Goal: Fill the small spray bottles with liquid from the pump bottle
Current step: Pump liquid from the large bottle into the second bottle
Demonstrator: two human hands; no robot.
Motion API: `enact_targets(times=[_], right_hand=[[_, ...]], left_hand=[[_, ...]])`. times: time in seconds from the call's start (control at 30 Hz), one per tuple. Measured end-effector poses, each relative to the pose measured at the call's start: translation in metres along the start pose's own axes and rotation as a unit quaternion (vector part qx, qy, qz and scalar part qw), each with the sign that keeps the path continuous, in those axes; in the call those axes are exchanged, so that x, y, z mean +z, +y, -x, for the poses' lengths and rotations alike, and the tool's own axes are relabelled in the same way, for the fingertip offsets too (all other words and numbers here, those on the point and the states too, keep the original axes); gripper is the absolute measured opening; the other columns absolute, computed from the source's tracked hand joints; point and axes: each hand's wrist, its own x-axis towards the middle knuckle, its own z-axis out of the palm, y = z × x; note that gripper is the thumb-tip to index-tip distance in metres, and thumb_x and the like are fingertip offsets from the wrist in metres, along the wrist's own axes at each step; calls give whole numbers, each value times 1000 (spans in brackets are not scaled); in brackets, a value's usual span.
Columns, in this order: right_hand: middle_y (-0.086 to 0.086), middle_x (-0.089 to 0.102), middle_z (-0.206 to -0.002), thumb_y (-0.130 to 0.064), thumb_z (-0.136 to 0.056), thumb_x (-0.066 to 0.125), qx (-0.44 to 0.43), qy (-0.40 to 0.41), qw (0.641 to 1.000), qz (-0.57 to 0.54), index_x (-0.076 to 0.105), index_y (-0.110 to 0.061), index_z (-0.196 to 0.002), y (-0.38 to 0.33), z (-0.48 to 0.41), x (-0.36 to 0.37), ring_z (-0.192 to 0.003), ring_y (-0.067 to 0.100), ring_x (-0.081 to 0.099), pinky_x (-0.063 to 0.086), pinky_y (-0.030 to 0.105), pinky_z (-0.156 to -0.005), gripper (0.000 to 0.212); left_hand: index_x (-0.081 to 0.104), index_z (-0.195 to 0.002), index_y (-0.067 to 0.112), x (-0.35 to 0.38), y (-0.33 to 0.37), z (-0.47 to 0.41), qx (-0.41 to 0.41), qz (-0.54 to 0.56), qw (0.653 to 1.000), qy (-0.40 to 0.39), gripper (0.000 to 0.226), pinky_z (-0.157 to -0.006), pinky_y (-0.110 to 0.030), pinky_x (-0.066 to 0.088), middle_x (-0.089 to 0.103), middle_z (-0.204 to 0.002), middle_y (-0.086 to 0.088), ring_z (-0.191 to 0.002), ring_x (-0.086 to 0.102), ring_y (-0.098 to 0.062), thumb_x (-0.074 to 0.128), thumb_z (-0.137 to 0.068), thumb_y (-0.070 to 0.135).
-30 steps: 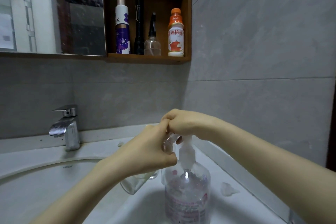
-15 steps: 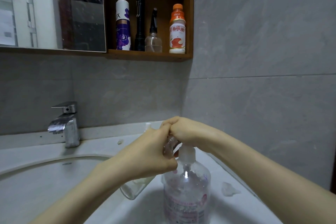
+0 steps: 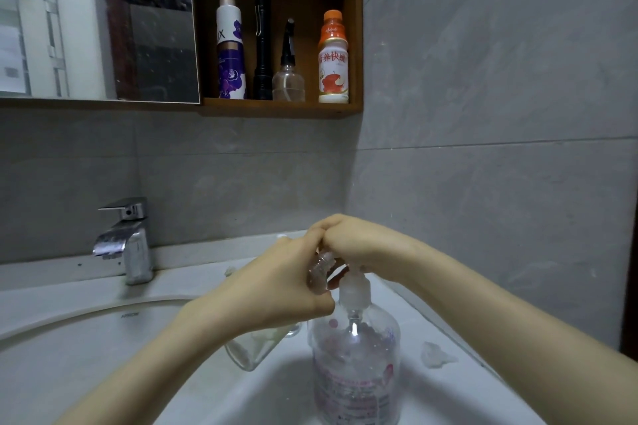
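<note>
A clear pump bottle (image 3: 355,369) with a pink printed label stands on the white sink counter (image 3: 397,400) at the bottom centre. My right hand (image 3: 359,245) is curled over its pump head, which sits low against the collar. My left hand (image 3: 272,293) grips a small clear spray bottle (image 3: 319,272), holding its open neck up under the pump spout. Another small clear bottle (image 3: 248,350) lies tilted on the sink behind my left wrist, partly hidden.
A chrome tap (image 3: 126,240) stands at the left above the white basin (image 3: 86,338). A wooden wall shelf (image 3: 283,109) holds a purple bottle, a black torch, a black-topped spray bottle (image 3: 288,71) and an orange drink bottle. A crumpled clear scrap (image 3: 436,354) lies right of the pump bottle.
My right hand has pushed the pump head down toward the collar, and my left hand followed with the small bottle. The view shifted slightly.
</note>
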Motion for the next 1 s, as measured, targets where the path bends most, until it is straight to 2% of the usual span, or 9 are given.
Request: enact_targets(times=[0.17, 0.3, 0.43, 0.5, 0.63, 0.77, 0.83, 0.9, 1.0], right_hand=[[0, 62, -50, 10, -80, 36, 1, -8, 1000, 16, 56, -13, -65, 0, 1, 1, -70, 27, 64, 52, 46, -86, 35], [6, 65, -61, 5, -79, 32, 2, 8, 1000, 30, 58, -14, -69, 1, -1, 2, -87, 36, 69, 50, 50, -89, 34], [2, 64, -55, 5, -80, 30, -2, 9, 1000, 21, 58, -13, -70, 0, 2, 0, -72, 27, 67, 53, 46, -83, 35], [3, 64, -57, 5, -79, 32, -5, 7, 1000, 25, 60, -15, -69, 2, 2, 0, -77, 29, 68, 52, 47, -85, 37], [-1, 62, -58, 8, -77, 43, -5, 6, 999, 41, 63, -28, -57, 6, 1, 3, -78, 27, 64, 52, 40, -82, 46], [15, 67, -79, 7, -81, 42, 0, 12, 998, 55, 59, -14, -76, 4, 0, 7, -90, 35, 67, 51, 46, -86, 28], [17, 70, -87, 3, -80, 39, 2, 16, 998, 59, 60, -13, -75, 1, 0, 6, -95, 32, 68, 51, 45, -86, 26], [16, 72, -90, 1, -80, 39, 8, 14, 998, 63, 58, -16, -71, 2, 0, 4, -95, 29, 69, 50, 45, -89, 27], [18, 69, -88, 2, -81, 35, 13, 15, 998, 59, 57, -16, -72, 2, 0, 2, -97, 33, 68, 48, 47, -92, 29]], left_hand=[[49, -110, 20, 0, 1, -1, 2, 5, 1000, 1, 42, -48, -16, 30, 54, -68, 8, -55, 45, -5, 62, -70, 15], [45, -117, 24, 1, -1, -1, 21, 18, 1000, -10, 54, -54, -14, 32, 57, -73, 11, -63, 48, -1, 68, -68, 23], [43, -121, 28, -2, -3, -1, 37, 36, 998, -24, 65, -62, -15, 38, 60, -84, 15, -73, 53, -2, 78, -66, 32], [41, -124, 30, -2, -2, -1, 45, 48, 997, -28, 72, -64, -13, 38, 59, -85, 18, -76, 54, -1, 81, -65, 34], [42, -125, 23, 0, -3, 0, 41, 57, 997, -44, 75, -71, -11, 39, 55, -94, 24, -84, 53, 3, 84, -64, 35], [41, -128, 26, 3, -4, 3, 40, 66, 996, -42, 78, -77, -16, 44, 59, -102, 22, -92, 56, 3, 84, -64, 38], [42, -126, 30, 1, -4, 3, 34, 71, 996, -34, 76, -78, -16, 45, 60, -104, 21, -95, 57, 1, 84, -64, 39], [42, -130, 31, 0, -2, 2, 34, 76, 996, -33, 80, -82, -23, 48, 63, -107, 18, -98, 58, -1, 82, -62, 42], [41, -132, 31, 0, -1, 1, 30, 79, 996, -35, 79, -85, -29, 49, 65, -106, 16, -98, 59, -1, 79, -63, 40]])
